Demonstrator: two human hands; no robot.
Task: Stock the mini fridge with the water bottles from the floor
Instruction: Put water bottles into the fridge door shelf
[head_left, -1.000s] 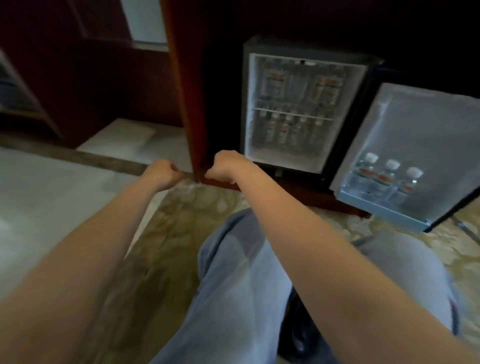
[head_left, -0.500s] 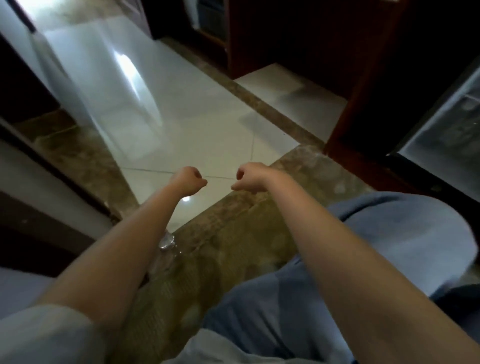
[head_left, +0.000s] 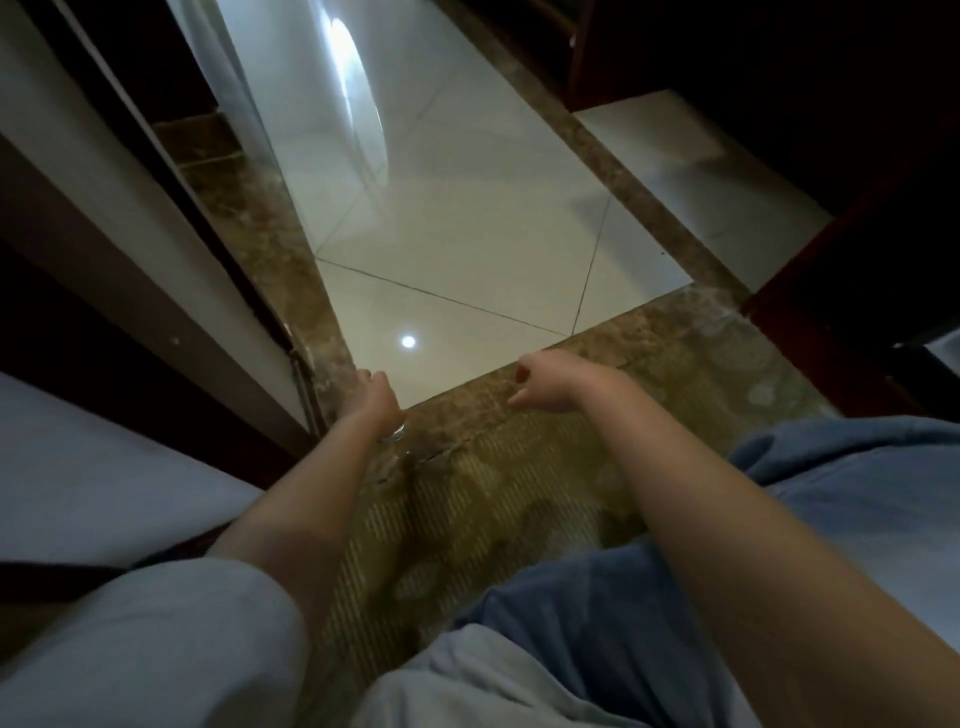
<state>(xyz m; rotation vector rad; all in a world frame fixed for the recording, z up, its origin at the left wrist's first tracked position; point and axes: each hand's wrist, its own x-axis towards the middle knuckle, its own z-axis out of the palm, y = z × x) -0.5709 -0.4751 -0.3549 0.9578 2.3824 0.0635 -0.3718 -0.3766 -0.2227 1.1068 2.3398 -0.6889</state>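
Both forearms were stretched forward and down toward the floor, bare to above the elbow. The left hand (head_left: 375, 395) was lowered at the edge of the white floor tiles (head_left: 467, 249), where they met the brown marble border (head_left: 524, 415), its knuckles up and fingers curled downward over something clear. Just under its wrist showed a small piece of transparent plastic, the water bottle (head_left: 394, 432), lying or standing on the marble; most of it was hidden by the hand, so I could not tell how firmly the fingers had hold of it. The right hand (head_left: 545, 382) hovered over the same marble border, to the right of the bottle and well apart from it, wrist bent, fingers loosely curled and pointing down, with nothing in it. Nearer than the bottle, the person's light blue trouser legs (head_left: 597, 623) were folded over a patterned carpet (head_left: 467, 519).
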